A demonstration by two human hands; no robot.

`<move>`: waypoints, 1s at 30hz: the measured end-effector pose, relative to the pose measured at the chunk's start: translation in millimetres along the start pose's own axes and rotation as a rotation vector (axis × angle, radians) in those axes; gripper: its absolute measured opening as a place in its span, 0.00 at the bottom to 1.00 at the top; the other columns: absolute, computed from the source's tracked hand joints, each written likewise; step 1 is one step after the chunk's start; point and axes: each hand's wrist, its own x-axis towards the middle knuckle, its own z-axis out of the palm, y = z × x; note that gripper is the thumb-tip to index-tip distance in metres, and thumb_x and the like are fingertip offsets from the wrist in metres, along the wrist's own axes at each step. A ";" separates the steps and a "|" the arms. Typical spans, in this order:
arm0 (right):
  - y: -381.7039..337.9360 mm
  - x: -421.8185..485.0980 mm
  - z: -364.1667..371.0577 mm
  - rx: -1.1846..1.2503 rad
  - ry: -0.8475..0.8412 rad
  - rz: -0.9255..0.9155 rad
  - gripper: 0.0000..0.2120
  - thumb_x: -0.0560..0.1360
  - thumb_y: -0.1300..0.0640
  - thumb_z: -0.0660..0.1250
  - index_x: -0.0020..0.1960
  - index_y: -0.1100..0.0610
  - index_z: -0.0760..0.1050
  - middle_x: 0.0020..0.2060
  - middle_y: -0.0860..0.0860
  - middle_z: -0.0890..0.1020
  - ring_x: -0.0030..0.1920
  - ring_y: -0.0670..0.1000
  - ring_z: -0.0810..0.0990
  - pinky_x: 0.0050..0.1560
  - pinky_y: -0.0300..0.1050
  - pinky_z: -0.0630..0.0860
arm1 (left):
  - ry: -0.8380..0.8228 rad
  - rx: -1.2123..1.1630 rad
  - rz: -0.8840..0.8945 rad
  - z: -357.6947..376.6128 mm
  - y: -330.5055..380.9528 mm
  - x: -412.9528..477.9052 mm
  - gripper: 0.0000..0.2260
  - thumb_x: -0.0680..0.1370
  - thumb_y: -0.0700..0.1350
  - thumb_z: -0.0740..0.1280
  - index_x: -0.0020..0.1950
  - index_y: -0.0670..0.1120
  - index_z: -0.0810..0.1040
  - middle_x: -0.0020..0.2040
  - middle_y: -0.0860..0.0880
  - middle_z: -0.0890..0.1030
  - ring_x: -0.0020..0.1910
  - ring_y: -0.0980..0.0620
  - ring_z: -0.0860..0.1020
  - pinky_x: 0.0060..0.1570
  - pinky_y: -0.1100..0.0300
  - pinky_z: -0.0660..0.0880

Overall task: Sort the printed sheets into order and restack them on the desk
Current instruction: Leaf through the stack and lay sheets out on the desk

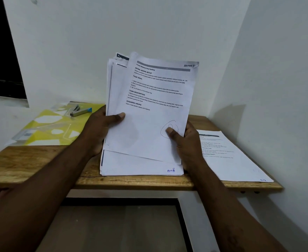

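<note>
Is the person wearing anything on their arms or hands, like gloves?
No. The left hand and right hand have no gloves, and no watch or bracelet shows. The left forearm and right forearm are bare, no sleeves in view.

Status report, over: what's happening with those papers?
Left hand grips paper stack, right hand pinches its front sheet. Loose sheet lies flat on desk, right side. Nothing in the way.

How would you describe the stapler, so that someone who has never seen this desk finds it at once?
Start at the wooden desk against the white wall and look to its far left corner, where a yellow plastic folder lies. Near the folder's far edge rests the stapler. It is small, grey metal with a blue end, the only solid tool among the flat folder and the printed sheets.
</note>
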 end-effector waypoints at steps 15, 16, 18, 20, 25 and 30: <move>3.1 1.2 -1.7 -0.104 0.178 -0.001 0.10 0.80 0.55 0.73 0.61 0.52 0.83 0.52 0.45 0.88 0.54 0.47 0.86 0.58 0.47 0.82 | 0.008 -0.086 -0.239 -2.7 -5.1 -11.0 0.14 0.79 0.48 0.72 0.62 0.42 0.83 0.55 0.42 0.88 0.52 0.40 0.87 0.51 0.43 0.84; 4.2 2.4 -2.6 -0.141 0.222 0.000 0.08 0.80 0.53 0.73 0.58 0.51 0.84 0.50 0.44 0.88 0.52 0.46 0.86 0.58 0.48 0.82 | 0.009 -0.086 -0.226 -3.2 -5.4 -10.6 0.14 0.80 0.48 0.72 0.62 0.42 0.84 0.55 0.42 0.88 0.53 0.40 0.87 0.52 0.42 0.84; 4.7 3.6 -4.0 -0.145 0.292 0.024 0.07 0.79 0.53 0.74 0.56 0.51 0.85 0.48 0.43 0.88 0.51 0.45 0.86 0.57 0.47 0.82 | 0.015 -0.088 -0.206 -3.4 -6.8 -9.0 0.13 0.80 0.47 0.72 0.61 0.43 0.84 0.56 0.41 0.87 0.55 0.38 0.86 0.56 0.39 0.82; 4.7 5.3 -5.3 -0.115 0.352 0.035 0.10 0.78 0.54 0.75 0.59 0.52 0.85 0.49 0.44 0.88 0.52 0.47 0.86 0.56 0.47 0.82 | 0.033 -0.088 -0.184 -3.3 -8.4 -7.9 0.11 0.80 0.45 0.71 0.61 0.43 0.83 0.57 0.40 0.87 0.55 0.37 0.85 0.56 0.38 0.82; 0.5 9.7 -16.2 -0.189 0.610 0.097 0.04 0.80 0.52 0.71 0.54 0.51 0.80 0.45 0.43 0.83 0.51 0.53 0.82 0.54 0.45 0.76 | 0.072 -0.050 -0.108 -13.4 -1.2 -9.7 0.22 0.73 0.48 0.75 0.65 0.41 0.81 0.59 0.39 0.86 0.58 0.35 0.84 0.60 0.32 0.79; 1.9 11.2 -20.6 -0.257 0.618 0.159 0.11 0.82 0.50 0.69 0.55 0.57 0.83 0.47 0.48 0.82 0.50 0.53 0.79 0.55 0.45 0.73 | 0.045 -0.050 -0.035 -40.0 16.3 -12.1 0.22 0.74 0.49 0.75 0.66 0.43 0.81 0.62 0.39 0.84 0.60 0.36 0.84 0.60 0.37 0.80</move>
